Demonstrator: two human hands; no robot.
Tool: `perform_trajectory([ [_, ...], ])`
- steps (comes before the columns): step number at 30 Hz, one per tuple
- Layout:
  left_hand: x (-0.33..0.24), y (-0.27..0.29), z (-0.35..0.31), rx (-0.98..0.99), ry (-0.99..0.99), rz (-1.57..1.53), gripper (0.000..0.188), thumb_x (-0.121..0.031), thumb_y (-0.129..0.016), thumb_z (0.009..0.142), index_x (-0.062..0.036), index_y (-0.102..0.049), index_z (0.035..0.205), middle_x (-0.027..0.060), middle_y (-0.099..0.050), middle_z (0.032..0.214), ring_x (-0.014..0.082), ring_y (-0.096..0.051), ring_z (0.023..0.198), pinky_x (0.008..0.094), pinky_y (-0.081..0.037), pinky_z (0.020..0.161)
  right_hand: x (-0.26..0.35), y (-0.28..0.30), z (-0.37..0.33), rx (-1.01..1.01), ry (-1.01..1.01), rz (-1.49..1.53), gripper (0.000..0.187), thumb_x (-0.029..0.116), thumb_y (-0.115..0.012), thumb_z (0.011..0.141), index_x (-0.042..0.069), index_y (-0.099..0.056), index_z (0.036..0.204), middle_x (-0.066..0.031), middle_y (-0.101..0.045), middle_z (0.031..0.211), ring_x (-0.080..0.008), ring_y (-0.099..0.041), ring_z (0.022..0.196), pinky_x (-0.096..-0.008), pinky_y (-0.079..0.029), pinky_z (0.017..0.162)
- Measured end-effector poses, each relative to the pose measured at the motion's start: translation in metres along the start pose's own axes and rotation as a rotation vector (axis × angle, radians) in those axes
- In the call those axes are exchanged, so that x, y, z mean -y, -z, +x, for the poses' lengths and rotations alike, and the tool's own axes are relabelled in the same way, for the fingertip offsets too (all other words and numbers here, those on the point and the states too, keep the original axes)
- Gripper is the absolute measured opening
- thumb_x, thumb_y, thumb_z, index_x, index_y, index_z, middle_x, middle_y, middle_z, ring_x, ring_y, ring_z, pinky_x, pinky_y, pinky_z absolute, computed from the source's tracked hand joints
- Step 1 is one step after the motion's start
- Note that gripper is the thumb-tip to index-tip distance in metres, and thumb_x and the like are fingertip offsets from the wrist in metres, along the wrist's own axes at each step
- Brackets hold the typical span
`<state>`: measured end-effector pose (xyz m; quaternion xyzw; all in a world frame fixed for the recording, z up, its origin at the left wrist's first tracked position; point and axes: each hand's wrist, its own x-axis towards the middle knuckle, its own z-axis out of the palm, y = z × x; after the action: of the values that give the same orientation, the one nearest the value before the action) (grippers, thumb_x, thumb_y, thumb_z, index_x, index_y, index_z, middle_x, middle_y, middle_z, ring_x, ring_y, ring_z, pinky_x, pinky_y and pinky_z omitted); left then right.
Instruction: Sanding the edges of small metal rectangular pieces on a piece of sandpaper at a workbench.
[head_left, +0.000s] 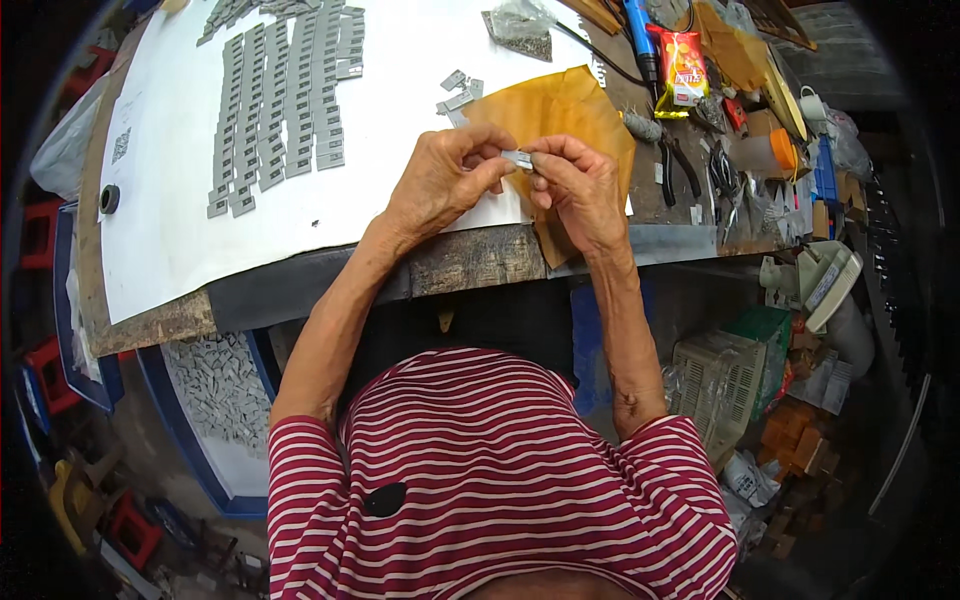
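Note:
Between my two hands, above the near edge of a brown paper sheet (pixel 575 105), is a small grey rectangular part (pixel 518 159). My left hand (pixel 450 175) pinches its left end between thumb and fingers. At the other end, the thumb and fingertips of my right hand (pixel 578 185) close on it as well. Just beyond my left hand lies a small loose group of like grey parts (pixel 460 92), partly at the paper's edge. Farther left on the white sheet (pixel 170 230), many such parts (pixel 275 110) lie in long columns.
A clear bag of small pieces (pixel 522 35) sits at the back. To the right are pliers (pixel 680 172), a blue-handled tool (pixel 643 45), a red and yellow packet (pixel 682 70) and an orange-lidded container (pixel 770 152). A black ring (pixel 109 199) lies far left; a blue tray (pixel 195 440) of grey parts stands below.

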<state>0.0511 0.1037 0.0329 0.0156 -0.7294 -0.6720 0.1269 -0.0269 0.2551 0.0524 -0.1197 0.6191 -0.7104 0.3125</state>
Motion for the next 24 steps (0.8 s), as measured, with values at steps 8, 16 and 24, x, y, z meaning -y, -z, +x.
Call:
perform_trajectory([
  [8, -0.005, 0.004, -0.003, -0.03, -0.194, 0.447, 0.016, -0.004, -0.061, 0.076, 0.0012, -0.059, 0.092, 0.0132, -0.062, 0.077, 0.0214, -0.061, 0.067, 0.0288, -0.048, 0.061, 0.006, -0.008, 0.001, -0.003, 0.018, -0.222, 0.013, 0.006, -0.054, 0.081, -0.004, -0.059, 0.087, -0.0028, -0.053, 0.063, -0.0074, -0.048, 0.05, -0.0184, -0.038, 0.046],
  [16, -0.006, 0.023, -0.009, -0.086, -0.171, 0.558, 0.017, -0.007, -0.06, 0.077, 0.001, -0.06, 0.092, 0.0154, -0.061, 0.079, 0.0254, -0.06, 0.068, 0.0322, -0.047, 0.062, 0.006, -0.011, 0.0, -0.001, 0.107, -0.286, 0.018, 0.006, -0.051, 0.086, -0.007, -0.058, 0.096, -0.0052, -0.057, 0.071, -0.0085, -0.053, 0.058, -0.019, -0.044, 0.054],
  [24, 0.02, 0.076, 0.001, -0.396, -0.23, 0.883, 0.011, -0.004, -0.065, 0.07, -0.0015, -0.061, 0.081, 0.0123, -0.059, 0.072, 0.0232, -0.058, 0.061, 0.0321, -0.045, 0.055, 0.016, 0.019, -0.017, -0.118, 0.257, -0.261, 0.017, 0.005, -0.052, 0.085, -0.007, -0.057, 0.097, -0.0061, -0.058, 0.074, -0.0086, -0.053, 0.059, -0.0194, -0.043, 0.054],
])
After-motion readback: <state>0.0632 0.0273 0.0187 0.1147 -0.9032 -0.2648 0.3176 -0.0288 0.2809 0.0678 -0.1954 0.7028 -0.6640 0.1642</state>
